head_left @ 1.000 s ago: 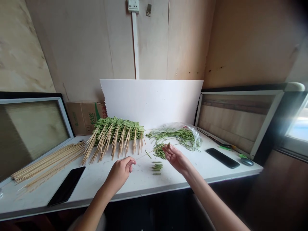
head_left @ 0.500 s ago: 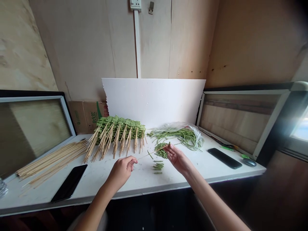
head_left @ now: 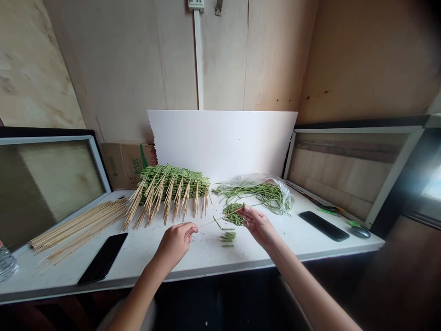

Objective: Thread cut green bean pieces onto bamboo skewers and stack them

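My left hand [head_left: 176, 242] pinches the near end of a thin bamboo skewer [head_left: 215, 220] that slants up to the right. A bean piece hangs on the skewer near its middle. My right hand [head_left: 258, 224] is closed on a small green bean piece at the skewer's tip, beside a heap of cut bean pieces [head_left: 233, 214]. A few more cut pieces [head_left: 228, 236] lie on the white table [head_left: 206, 257] just below the skewer.
A stack of finished bean skewers [head_left: 170, 186] lies behind my hands. Bare skewers [head_left: 79, 225] fan out at the left, with a black phone [head_left: 102, 258] near them. A plastic bag of long beans [head_left: 262, 191], another phone [head_left: 324, 225] and a mouse [head_left: 359, 231] sit at the right.
My right hand has drawn slightly nearer the skewer tip with its bean piece. The camera tilted a little; my left hand keeps its hold on the skewer.
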`<state>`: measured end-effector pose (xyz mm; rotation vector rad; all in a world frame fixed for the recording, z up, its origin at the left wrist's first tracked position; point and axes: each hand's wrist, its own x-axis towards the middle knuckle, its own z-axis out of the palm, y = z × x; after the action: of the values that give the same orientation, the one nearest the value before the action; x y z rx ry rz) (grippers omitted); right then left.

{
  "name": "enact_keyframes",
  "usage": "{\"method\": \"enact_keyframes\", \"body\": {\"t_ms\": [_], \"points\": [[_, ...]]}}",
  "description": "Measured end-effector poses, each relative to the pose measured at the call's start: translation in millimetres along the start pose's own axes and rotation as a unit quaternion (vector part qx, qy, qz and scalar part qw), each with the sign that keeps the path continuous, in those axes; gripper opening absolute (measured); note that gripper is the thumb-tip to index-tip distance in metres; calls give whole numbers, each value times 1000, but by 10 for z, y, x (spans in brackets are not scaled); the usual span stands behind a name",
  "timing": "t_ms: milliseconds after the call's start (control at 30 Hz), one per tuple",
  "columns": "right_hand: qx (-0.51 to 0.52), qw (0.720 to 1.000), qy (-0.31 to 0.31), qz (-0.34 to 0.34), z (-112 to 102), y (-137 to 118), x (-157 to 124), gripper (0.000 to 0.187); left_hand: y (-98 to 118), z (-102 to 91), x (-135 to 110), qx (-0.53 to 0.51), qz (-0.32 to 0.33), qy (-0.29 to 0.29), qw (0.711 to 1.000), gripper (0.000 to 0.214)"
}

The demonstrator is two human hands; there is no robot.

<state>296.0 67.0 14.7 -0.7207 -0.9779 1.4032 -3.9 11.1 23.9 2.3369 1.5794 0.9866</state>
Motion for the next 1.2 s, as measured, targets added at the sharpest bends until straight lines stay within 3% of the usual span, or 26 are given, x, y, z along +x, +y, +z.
{"method": "enact_keyframes", "body": {"t_ms": [267, 533, 733, 1200], "points": [[-31, 999, 24, -32, 80, -23, -44, 29, -31, 22, 1, 22, 11, 14, 1000, 28], [-60, 997, 3, -39, 69, 49, -43, 28, -104, 55, 6, 37, 24, 25, 999, 31], [-120, 990, 4, -79, 204, 186, -120, 28, -22, 130, -16, 14, 43, 27, 999, 30], [-119, 992, -48, -20, 335, 450, -219, 28, 101, 198, -34, 15, 44, 28, 999, 30]]}}
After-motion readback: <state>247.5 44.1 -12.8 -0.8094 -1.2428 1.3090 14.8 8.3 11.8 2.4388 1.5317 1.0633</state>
